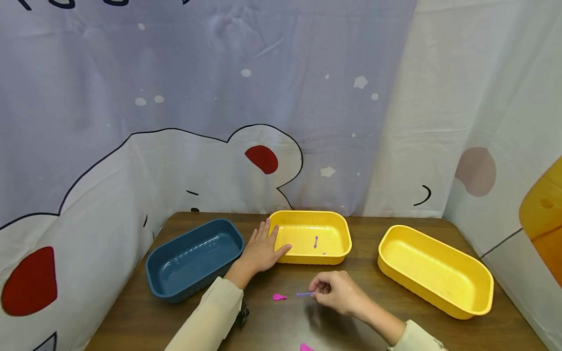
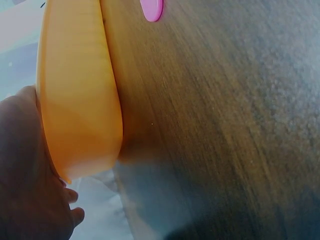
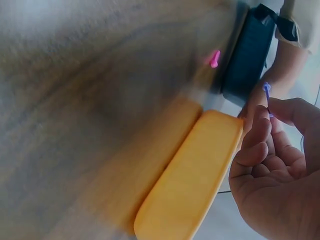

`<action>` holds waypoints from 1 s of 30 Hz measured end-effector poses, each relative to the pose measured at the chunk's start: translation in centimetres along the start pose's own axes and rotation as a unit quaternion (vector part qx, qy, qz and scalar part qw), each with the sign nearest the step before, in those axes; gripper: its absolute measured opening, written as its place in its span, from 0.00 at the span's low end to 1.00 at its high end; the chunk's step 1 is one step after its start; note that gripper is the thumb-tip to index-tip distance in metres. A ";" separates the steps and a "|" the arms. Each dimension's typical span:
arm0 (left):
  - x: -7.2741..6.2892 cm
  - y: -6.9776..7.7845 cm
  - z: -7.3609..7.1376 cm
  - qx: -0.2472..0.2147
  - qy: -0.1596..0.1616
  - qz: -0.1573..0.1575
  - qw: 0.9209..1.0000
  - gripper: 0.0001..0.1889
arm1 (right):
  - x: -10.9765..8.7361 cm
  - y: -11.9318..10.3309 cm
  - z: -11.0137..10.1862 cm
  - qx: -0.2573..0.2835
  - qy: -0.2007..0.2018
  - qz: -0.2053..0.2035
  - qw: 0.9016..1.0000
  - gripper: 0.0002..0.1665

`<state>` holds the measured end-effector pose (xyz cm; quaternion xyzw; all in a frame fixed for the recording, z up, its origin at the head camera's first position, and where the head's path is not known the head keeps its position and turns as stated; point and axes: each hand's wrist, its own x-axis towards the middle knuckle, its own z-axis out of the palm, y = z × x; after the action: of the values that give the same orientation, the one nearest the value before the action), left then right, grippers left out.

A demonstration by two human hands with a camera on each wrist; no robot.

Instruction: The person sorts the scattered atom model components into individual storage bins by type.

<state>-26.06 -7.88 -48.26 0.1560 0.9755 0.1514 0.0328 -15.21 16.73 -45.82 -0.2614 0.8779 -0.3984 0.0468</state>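
My right hand (image 1: 340,292) pinches a thin purple stick (image 1: 304,294) between thumb and fingertips, just above the table. In the right wrist view the stick (image 3: 267,91) shows a small knob near its upper end. My left hand (image 1: 262,249) rests over the left rim of the middle yellow bin (image 1: 342,260), fingers straight and spread, thumb along the near rim. Inside that bin lie a small purple stick with knobbed ends (image 1: 315,242) and a tiny purple bit (image 1: 324,253). On the table, left of the pinched stick, is a pink piece (image 1: 279,297) with a rounded end and narrow neck.
A blue bin (image 1: 171,295) stands at the left, behind my left forearm. Another yellow bin (image 1: 439,298) sits angled at the right. A second pink piece (image 1: 306,347) is cut off by the near edge of view. A printed curtain (image 1: 210,97) hangs behind the table.
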 end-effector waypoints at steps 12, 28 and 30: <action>0.0 -0.1 -0.1 -0.004 -0.004 -0.005 1.000 0.47 | 1.2 0.0 -2.3 -0.009 0.013 -0.001 1.000 0.03; 0.1 0.0 0.1 0.000 -0.011 -0.011 1.000 0.47 | 3.4 0.3 -4.2 -0.015 0.038 0.009 0.999 0.03; 0.0 0.0 0.1 0.000 -0.010 -0.009 1.000 0.46 | 3.7 0.5 -4.4 -0.013 0.042 0.010 0.999 0.02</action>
<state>-26.09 -7.85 -48.33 0.1490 0.9764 0.1498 0.0439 -19.86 18.11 -42.70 -0.2358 0.8870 -0.3969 0.0105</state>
